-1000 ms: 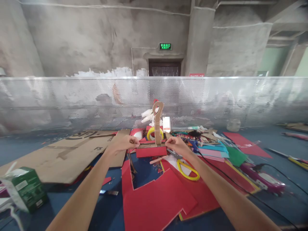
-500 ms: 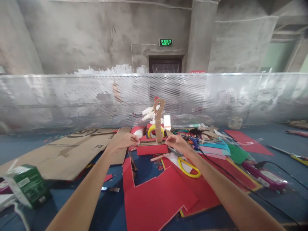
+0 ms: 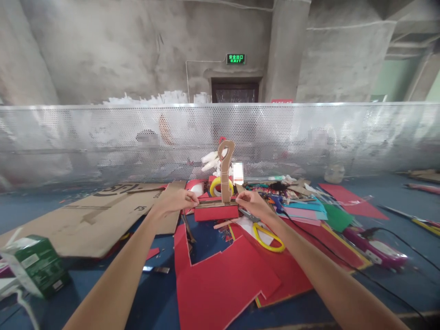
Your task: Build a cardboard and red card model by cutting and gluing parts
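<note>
A long, low red cardboard base (image 3: 216,213) with a brown top edge lies crosswise in front of me. From its top rises a brown cardboard cutout (image 3: 226,176), upright, curved and looped at its upper end. My left hand (image 3: 180,200) pinches the base's left end between thumb and fingers. At the right end my right hand (image 3: 250,202) pinches in the same way, close to the cutout's foot. A yellow tape roll (image 3: 216,187) stands just behind the cutout. Yellow-handled scissors (image 3: 268,243) lie below my right wrist.
Red sheets (image 3: 220,284) lie nearest me, one with a notch cut out. Flat brown cardboard (image 3: 113,215) covers the left, beside a green box (image 3: 37,263). A blue glue gun (image 3: 276,202) with a black cord lies right. Behind stands a perforated metal screen (image 3: 292,137).
The whole view has shifted very slightly. Both hands keep the same hold on the base, and the cutout stays upright.
</note>
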The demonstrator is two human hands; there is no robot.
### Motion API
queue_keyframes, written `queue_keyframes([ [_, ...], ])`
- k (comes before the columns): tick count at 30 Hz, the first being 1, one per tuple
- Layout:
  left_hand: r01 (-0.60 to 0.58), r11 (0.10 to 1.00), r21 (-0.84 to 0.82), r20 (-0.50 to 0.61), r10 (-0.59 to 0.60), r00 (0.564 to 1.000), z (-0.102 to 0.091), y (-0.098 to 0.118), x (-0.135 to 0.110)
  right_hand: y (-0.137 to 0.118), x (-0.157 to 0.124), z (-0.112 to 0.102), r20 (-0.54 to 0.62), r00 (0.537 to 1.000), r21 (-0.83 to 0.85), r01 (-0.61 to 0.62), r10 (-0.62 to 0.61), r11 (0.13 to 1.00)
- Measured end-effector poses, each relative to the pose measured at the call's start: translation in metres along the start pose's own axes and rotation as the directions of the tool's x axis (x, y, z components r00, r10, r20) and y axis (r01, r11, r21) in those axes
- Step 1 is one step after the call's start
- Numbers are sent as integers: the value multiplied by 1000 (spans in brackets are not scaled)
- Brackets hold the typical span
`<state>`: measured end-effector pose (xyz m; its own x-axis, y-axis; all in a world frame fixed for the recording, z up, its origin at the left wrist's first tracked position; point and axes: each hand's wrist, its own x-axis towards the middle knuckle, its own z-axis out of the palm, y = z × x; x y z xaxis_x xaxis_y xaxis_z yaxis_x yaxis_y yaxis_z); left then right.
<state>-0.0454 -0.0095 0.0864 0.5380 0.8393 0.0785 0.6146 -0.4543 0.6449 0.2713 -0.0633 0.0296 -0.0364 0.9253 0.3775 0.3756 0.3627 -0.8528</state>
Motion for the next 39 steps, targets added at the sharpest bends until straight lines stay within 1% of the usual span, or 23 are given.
queue_keyframes([
  [5,-24,1000,11,4,24,1000,0,-5,3,1,-1,-5,104,985,-27,140,-136,990],
  [8,-51,999,11,9,51,999,-1,-9,4,-3,-3,-5,99,982,-55,167,-161,984],
  [14,-98,994,-53,110,103,989,-2,-12,5,-7,-5,-3,79,971,-165,238,-228,957],
  [16,-108,993,-45,104,112,988,-3,-13,5,-8,-5,-2,59,969,-199,245,-238,949],
  [20,-130,991,23,70,128,989,-4,-13,6,-6,-5,-2,31,968,-232,247,-247,941],
  [24,-154,987,44,59,151,987,-4,-12,5,-3,-3,-3,31,962,-264,271,-273,926],
  [27,-176,983,52,57,173,983,-4,-12,4,-2,-3,-3,32,965,-277,260,-262,925],
  [32,-166,985,41,44,164,985,-3,-11,4,-7,-4,-3,31,973,-247,231,-230,941],
  [35,-148,989,28,46,147,988,-2,-11,3,-10,-5,-4,46,971,-227,238,-233,945],
  [39,-168,986,14,60,167,984,-2,-11,4,-10,-5,-6,64,968,-235,250,-242,939],
])
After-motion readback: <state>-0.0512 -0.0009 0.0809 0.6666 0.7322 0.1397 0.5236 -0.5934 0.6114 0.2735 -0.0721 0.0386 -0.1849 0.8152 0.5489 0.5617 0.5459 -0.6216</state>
